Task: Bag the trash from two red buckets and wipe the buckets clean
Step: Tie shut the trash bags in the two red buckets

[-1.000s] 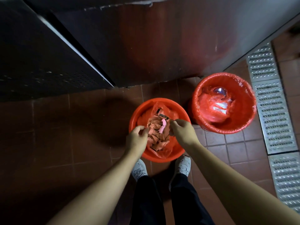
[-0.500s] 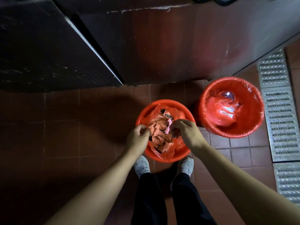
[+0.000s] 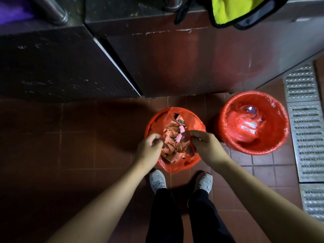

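Two red buckets stand on the tiled floor. The near bucket sits just ahead of my shoes and holds a red plastic bag filled with crumpled paper scraps. My left hand pinches the bag's left edge and my right hand pinches its right edge, both above the bucket. The bag's mouth is drawn up off the rim. The far bucket stands to the right, lined with a red bag that is folded over its rim, with clear plastic trash inside.
A steel cabinet front rises right behind the buckets. A yellow cloth lies on top of it. Metal drain grates run along the right. My white shoes stand just behind the near bucket. Brown tiles spread left.
Both hands have pulled the bag's edges up and away from the near bucket's rim. The camera has tilted upward, bringing the cabinet top and yellow cloth into view.
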Demonstrator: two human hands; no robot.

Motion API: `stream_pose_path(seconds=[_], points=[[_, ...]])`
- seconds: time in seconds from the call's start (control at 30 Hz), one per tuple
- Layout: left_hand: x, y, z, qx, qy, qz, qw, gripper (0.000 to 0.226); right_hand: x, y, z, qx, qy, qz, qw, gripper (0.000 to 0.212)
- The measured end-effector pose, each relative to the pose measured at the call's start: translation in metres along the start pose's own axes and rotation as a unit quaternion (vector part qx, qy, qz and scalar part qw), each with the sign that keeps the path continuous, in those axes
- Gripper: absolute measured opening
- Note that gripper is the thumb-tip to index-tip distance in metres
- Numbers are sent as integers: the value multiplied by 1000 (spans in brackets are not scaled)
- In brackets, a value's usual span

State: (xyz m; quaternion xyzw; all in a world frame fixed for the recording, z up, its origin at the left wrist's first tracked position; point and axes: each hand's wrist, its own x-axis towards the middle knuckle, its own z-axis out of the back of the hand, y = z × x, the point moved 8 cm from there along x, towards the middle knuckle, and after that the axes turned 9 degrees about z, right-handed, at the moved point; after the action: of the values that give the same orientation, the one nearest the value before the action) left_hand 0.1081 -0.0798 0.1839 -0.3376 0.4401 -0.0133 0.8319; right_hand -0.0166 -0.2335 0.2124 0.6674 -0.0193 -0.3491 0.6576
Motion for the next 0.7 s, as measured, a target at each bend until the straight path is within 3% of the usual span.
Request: stream_pose_path(seconds=[0.13,0.27,0.33,0.43,0.53,0.7], points=[[-3,-11,-5,-6,37,2,999,25,8,9,-3,-91,33,55,994,26],[-5,-18,-4,14,52,-19,998,26,18,-2,-7,-161,81,8,984,61],[-7,-10,-11,-34,128,42,990,25,23,-1,-14,-192,143,11,971,74],[-17,-3,-23,-93,273,121,950,18,28,4,-23,-253,231,16,939,83],[-17,-4,-22,-95,318,140,933,13,28,3,-35,-296,322,18,899,89],[-24,-10,-28,-90,399,139,902,19,35,-10,-42,-333,319,51,886,76]])
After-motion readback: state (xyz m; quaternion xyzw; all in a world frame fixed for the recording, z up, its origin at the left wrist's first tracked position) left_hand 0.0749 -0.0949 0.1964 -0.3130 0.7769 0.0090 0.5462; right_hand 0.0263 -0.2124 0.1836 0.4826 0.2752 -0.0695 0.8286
